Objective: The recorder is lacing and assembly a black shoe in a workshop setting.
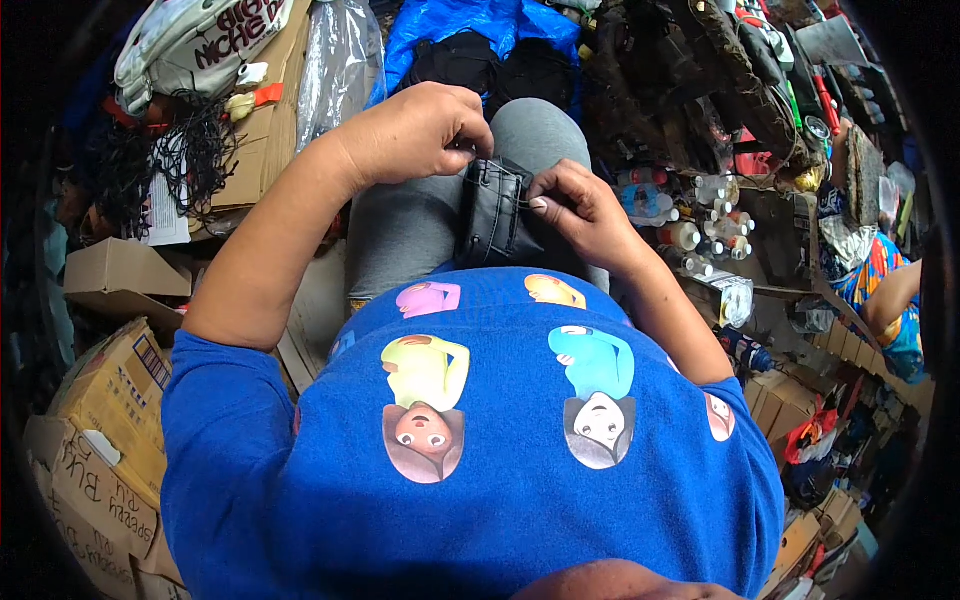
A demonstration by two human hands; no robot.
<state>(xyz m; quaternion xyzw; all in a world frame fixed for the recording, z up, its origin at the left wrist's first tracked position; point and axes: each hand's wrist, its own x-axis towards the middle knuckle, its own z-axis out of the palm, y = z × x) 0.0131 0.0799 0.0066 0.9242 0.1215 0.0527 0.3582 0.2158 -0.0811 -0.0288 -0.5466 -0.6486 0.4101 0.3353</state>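
Head view: my left hand (422,132) curls by the far end of the black stitched piece (492,217), can't tell if closed. Piece sits on my lap (405,222), long axis pointing away; right hand (592,212), nearer its middle, pinches its right edge.

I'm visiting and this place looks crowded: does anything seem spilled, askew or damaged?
Yes: at left, thin black cords lie in a messy tangle, partly over white paper. I can't tell whether the bottles at right stand or have tipped. The black stitched piece shows no clear damage.
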